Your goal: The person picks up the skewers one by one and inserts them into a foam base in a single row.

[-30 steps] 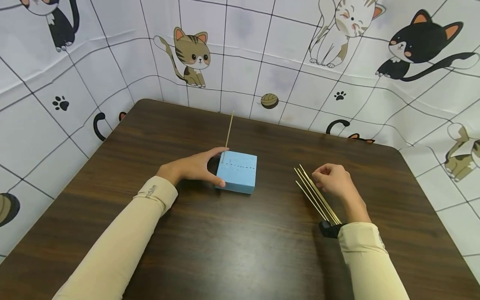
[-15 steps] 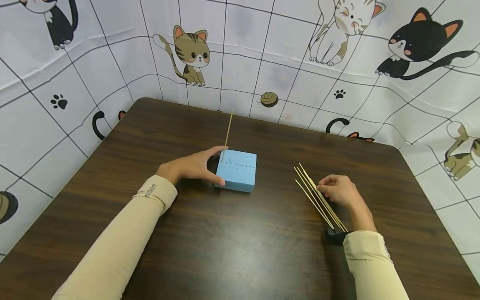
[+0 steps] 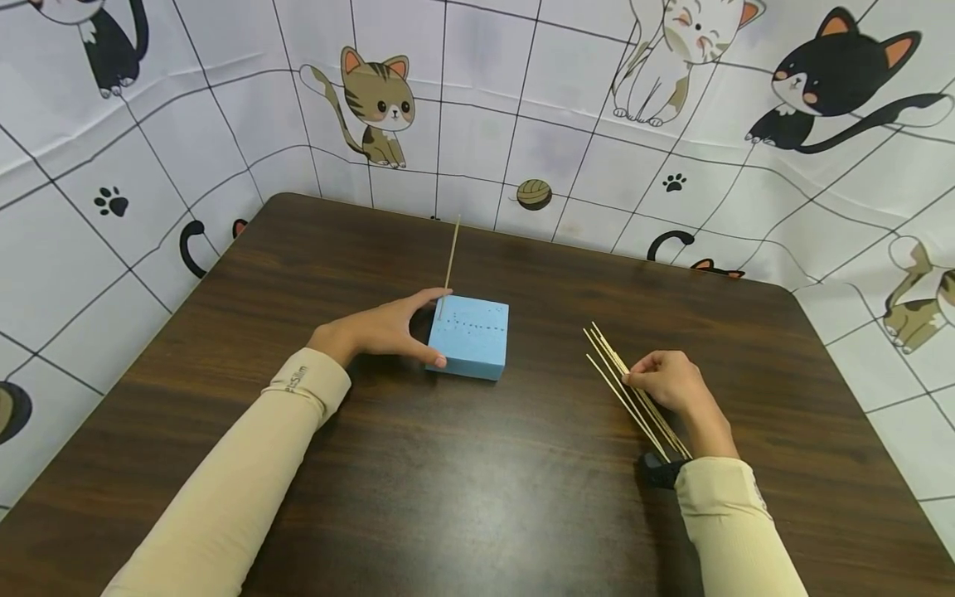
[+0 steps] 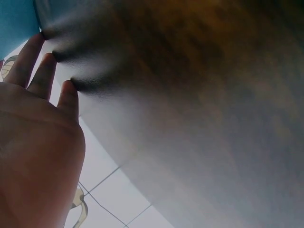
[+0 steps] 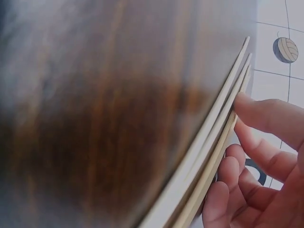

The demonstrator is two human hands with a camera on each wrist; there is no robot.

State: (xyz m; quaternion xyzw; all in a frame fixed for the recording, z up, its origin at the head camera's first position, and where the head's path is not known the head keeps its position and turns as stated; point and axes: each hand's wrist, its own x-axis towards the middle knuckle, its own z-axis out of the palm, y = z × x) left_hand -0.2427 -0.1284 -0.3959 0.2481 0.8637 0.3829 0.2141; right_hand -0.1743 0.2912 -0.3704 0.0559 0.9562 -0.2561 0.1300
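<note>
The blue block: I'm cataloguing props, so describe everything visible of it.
The blue block is a squat slab with a square-looking top, matte and foam-like. Small dark marks, perhaps holes, run in a row across its top, others scattered nearby. It lies flat on the brown table. A thin stick stands up from the top near its left edge; the left hand grips its left side.

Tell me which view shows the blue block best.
The head view: there the blue block shows its dotted top and near side. The left wrist view catches just a blue patch at upper left; the right wrist view shows none.
</note>
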